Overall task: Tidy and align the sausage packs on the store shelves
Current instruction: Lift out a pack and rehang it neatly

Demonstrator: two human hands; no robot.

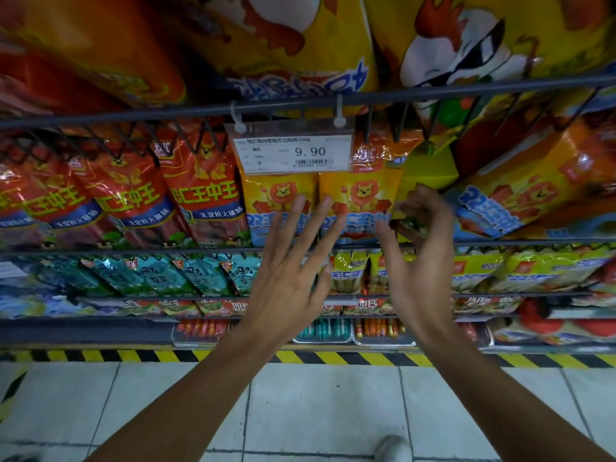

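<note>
1. Right now neither hand is gripping anything: the left hand (286, 261) is reaching up with its fingers spread straight, and the right hand (416, 248) is hovering with its fingers loosely curled and a clear gap between thumb and fingertips.
2. Straight fingertips of the left hand are lying over the lower edges of two yellow sausage packs (320, 201), which are standing side by side under the price tag (293, 151); whether they are actually touching the film cannot be told.
3. The right hand's grip is opening towards the right edge of the right-hand yellow pack, just beside a yellow-green box (430, 175) further right.
4. Both packs are standing upright, long axis vertical, behind the wire shelf rail (200, 110); they are lying just above and beyond the fingers, between the two hands, so either hand is about equally near.
5. Left of them a row of red sausage packs (140, 191) is leaning at a slant, and to the far right a larger orange pack (520, 191) is tilting.
6. Judging from this, the coming move is likely squaring the yellow pair from both sides.
</note>
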